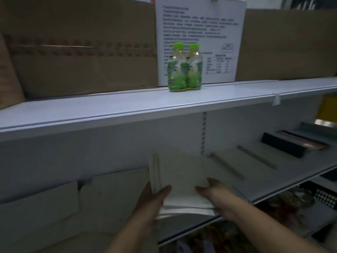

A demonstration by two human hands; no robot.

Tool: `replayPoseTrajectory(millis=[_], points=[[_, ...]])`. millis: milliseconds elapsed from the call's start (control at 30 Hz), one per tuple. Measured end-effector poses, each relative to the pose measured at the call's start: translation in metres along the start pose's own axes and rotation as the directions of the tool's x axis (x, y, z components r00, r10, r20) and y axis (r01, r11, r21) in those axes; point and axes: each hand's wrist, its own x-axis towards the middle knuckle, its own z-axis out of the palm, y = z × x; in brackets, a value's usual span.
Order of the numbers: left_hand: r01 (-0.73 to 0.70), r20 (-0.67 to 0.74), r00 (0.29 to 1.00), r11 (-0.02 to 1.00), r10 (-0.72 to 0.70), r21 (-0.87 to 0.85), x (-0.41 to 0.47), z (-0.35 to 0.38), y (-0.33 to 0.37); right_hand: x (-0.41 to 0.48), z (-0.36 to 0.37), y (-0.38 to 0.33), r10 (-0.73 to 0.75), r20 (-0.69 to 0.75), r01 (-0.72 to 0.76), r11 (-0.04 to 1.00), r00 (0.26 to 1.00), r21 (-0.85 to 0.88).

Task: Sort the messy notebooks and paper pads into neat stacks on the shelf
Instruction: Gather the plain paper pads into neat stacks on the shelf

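Left hand (155,201): nearest the camera. The thumb is pressed on top of the held pads (182,170) at their near left corner. The fingers are hidden underneath, likely curled up against the bottom, so the bundle is clamped.
Right hand (212,189): grips the near right corner the same way, with the thumb over the top and the fingers out of sight below.
Why two hands: with a grip on each side, several thin pads probably stay squared and do not fan out.
Held pads: a white bundle, tilted with its far edge raised, over the lower shelf (273,185) about midway along. It is blurred, so I cannot tell whether it touches the shelf.
Loose pads (113,194): white, overlapping at odd angles on the shelf's left part. This looks like the unsorted share.
Laid pads (235,161): just right of the held bundle, flat and parallel. They look already sorted.
Dark notebooks (284,145): further right in their own stack, so kinds seem kept apart.
Step, as I judge it: setting the bundle into the gap between the mess and the tidy row.
Upper shelf (109,110): two green bottles (184,68), with a printed sheet (200,24) behind them and boxes (82,52) on either side.
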Motion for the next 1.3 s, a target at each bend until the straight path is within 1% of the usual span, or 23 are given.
replayPoseTrajectory(millis=[100, 200, 267, 333, 367, 400, 433, 500, 533, 600, 667, 767, 900, 1033, 1133, 1167, 1233, 1300], points=[[0.059, 0.048, 0.997, 0.996, -0.056, -0.064, 0.004, 0.053, -0.014, -0.002, -0.049, 0.002, 0.019, 0.013, -0.019, 0.999, 1.000, 0.038], [0.111, 0.084, 0.991, 0.989, -0.103, -0.096, 0.008, 0.108, -0.021, -0.005, -0.103, 0.001, 0.019, -0.007, -0.018, 0.998, 1.000, 0.063], [0.179, 0.138, 0.977, 0.977, -0.162, -0.114, 0.010, 0.142, -0.020, -0.008, -0.137, -0.002, -0.007, -0.045, 0.008, 0.999, 0.999, 0.040], [0.272, 0.226, 0.945, 0.950, -0.235, -0.153, 0.012, 0.174, -0.017, -0.010, -0.172, -0.004, -0.035, -0.069, 0.035, 0.999, 0.997, -0.002], [0.313, 0.238, 0.933, 0.935, -0.271, -0.165, 0.016, 0.190, -0.016, -0.011, -0.188, -0.005, -0.047, -0.074, 0.045, 0.999, 0.996, -0.021], [0.325, 0.216, 0.933, 0.931, -0.288, -0.165, 0.018, 0.207, -0.016, -0.012, -0.203, -0.006, -0.055, -0.080, 0.053, 0.998, 0.995, -0.034], [0.292, 0.179, 0.947, 0.945, -0.265, -0.145, 0.021, 0.224, -0.019, -0.012, -0.216, -0.005, -0.060, -0.082, 0.057, 0.997, 0.995, -0.046], [0.159, 0.090, 0.984, 0.986, -0.154, -0.051, 0.028, 0.257, -0.033, -0.013, -0.238, -0.003, -0.047, -0.093, 0.040, 0.997, 0.995, -0.070], [0.124, 0.068, 0.990, 0.992, -0.123, -0.013, 0.030, 0.271, -0.040, -0.012, -0.249, -0.002, -0.027, -0.108, 0.019, 0.997, 0.994, -0.075], [0.111, 0.070, 0.991, 0.994, -0.110, -0.006, 0.034, 0.295, -0.049, -0.011, -0.272, 0.000, 0.023, -0.126, -0.032, 0.997, 0.992, -0.068], [0.121, 0.079, 0.990, 0.992, -0.119, -0.022, 0.039, 0.315, -0.053, -0.010, -0.293, -0.003, 0.064, -0.148, -0.076, 0.994, 0.987, -0.079], [0.127, 0.071, 0.990, 0.992, -0.125, -0.025, 0.053, 0.339, -0.056, 0.001, -0.318, -0.008, 0.074, -0.202, -0.097, 0.989, 0.977, -0.107], [0.202, 0.032, 0.979, 0.979, -0.202, -0.010, 0.085, 0.367, -0.059, 0.027, -0.343, -0.019, 0.034, -0.254, -0.090, 0.973, 0.967, -0.211], [0.267, 0.022, 0.964, 0.963, -0.266, -0.036, 0.121, 0.399, -0.058, 0.060, -0.368, -0.040, 0.042, -0.298, -0.116, 0.965, 0.954, -0.235], [0.325, 0.064, 0.945, 0.944, -0.321, -0.062, 0.150, 0.421, -0.061, 0.094, -0.388, -0.050, 0.066, -0.376, -0.167, 0.956, 0.924, -0.242], [0.331, 0.071, 0.943, 0.941, -0.327, -0.074, 0.161, 0.428, -0.066, 0.105, -0.394, -0.052, 0.074, -0.396, -0.196, 0.941, 0.915, -0.276], [0.325, 0.077, 0.944, 0.945, -0.321, -0.042, 0.190, 0.439, -0.086, 0.122, -0.403, -0.055, 0.090, -0.408, -0.251, 0.898, 0.909, -0.362], [0.346, 0.120, 0.933, 0.938, -0.339, -0.037, 0.193, 0.445, -0.077, 0.134, -0.413, -0.057, 0.112, -0.407, -0.287, 0.870, 0.906, -0.400]])
